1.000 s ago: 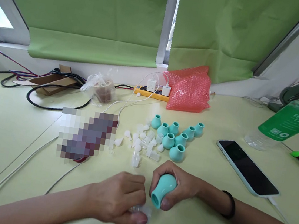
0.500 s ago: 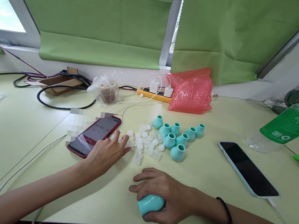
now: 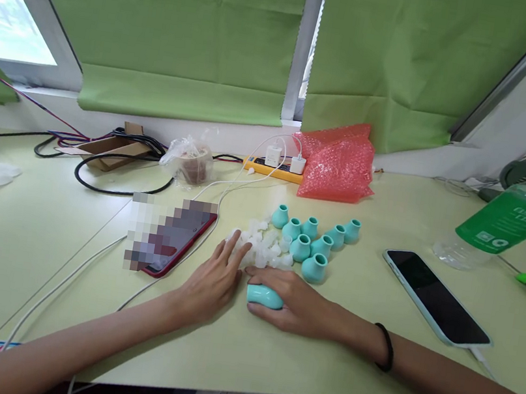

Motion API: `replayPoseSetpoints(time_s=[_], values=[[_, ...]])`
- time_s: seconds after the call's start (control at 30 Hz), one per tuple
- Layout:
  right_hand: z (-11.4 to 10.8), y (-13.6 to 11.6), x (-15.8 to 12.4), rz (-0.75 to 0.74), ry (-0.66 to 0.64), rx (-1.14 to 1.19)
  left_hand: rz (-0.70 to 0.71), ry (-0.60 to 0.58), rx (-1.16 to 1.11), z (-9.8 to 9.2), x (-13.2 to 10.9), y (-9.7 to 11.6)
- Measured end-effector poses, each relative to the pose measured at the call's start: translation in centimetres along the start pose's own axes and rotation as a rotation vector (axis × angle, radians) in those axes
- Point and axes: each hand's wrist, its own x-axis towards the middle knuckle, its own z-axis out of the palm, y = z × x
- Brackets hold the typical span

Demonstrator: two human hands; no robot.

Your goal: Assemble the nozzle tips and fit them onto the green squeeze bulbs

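Note:
My right hand [image 3: 299, 302] is closed around a glossy turquoise rounded piece [image 3: 264, 296], lying sideways low over the table, its smooth end toward the left. Beside it, my left hand [image 3: 215, 277] has its fingers spread, the tips at the near left edge of a pile of small translucent white plastic pieces [image 3: 262, 249]. Whether those fingertips press on any piece is hard to see. Just behind the right hand stand several turquoise bulb-shaped pieces [image 3: 314, 268] with narrow open necks pointing up.
A red-cased phone [image 3: 188, 235] lies left of the pile; another phone [image 3: 436, 296] is at the right, near a tilted green-labelled bottle [image 3: 511, 218]. Pink bubble wrap [image 3: 337, 165], an orange power strip [image 3: 272, 169] and a cardboard box [image 3: 114, 155] line the back. White cables [image 3: 68, 273] cross the left side.
My left hand has moved right and nearer to me, its fingers spreading by the white pieces, which now sit closer together. My right hand has moved forward with the turquoise piece.

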Motion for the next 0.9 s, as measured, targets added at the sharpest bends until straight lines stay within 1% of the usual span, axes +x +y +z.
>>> replayPoseSetpoints(time_s=[0.07, 0.13, 0.2, 0.27, 0.33, 0.4, 0.43, 0.47, 0.5, 0.53, 0.63, 0.67, 0.7, 0.77, 0.9], values=[[-0.5, -0.4, -0.2, 0.002, 0.064, -0.012, 0.01, -0.005, -0.072, 0.4, 0.0, 0.3], [-1.5, -0.8, -0.4, -0.016, 0.157, -0.013, -0.034, -0.017, -0.13, 0.5, -0.1, 0.6], [-3.0, -1.0, -0.4, -0.038, 0.301, -0.023, -0.108, -0.038, -0.174, 0.4, -0.1, 0.8], [-5.0, -0.7, -0.3, -0.025, 0.469, -0.043, -0.15, -0.066, -0.206, 0.1, -0.1, 0.9], [-7.4, 0.4, 0.0, 0.036, 0.597, -0.044, -0.162, -0.093, -0.227, -0.1, -0.1, 1.0], [-9.7, 2.3, 0.3, 0.121, 0.716, -0.06, -0.171, -0.11, -0.228, -0.3, 0.0, 1.1], [-10.7, 3.6, 0.5, 0.186, 0.754, -0.091, -0.175, -0.114, -0.219, -0.3, 0.1, 1.2], [-11.5, 5.0, 0.6, 0.255, 0.765, -0.116, -0.18, -0.113, -0.205, -0.2, 0.3, 1.3], [-12.2, 6.6, 0.8, 0.331, 0.739, -0.119, -0.185, -0.107, -0.187, -0.1, 0.4, 1.4], [-12.7, 8.2, 0.8, 0.405, 0.686, -0.105, -0.189, -0.097, -0.169, 0.1, 0.6, 1.5], [-13.0, 12.5, 0.7, 0.584, 0.514, -0.17, -0.199, -0.052, -0.132, 0.8, 1.3, 1.4], [-12.8, 13.5, 0.6, 0.61, 0.436, -0.196, -0.2, -0.038, -0.128, 1.0, 1.6, 1.2], [-12.6, 14.3, 0.5, 0.618, 0.387, -0.2, -0.197, -0.026, -0.126, 1.2, 1.9, 1.0], [-12.1, 15.2, 0.2, 0.616, 0.319, -0.197, -0.177, -0.004, -0.129, 1.4, 2.4, 0.7], [-11.6, 15.2, -0.4, 0.598, 0.286, -0.188, -0.11, 0.015, -0.13, 1.5, 3.2, 0.0]])
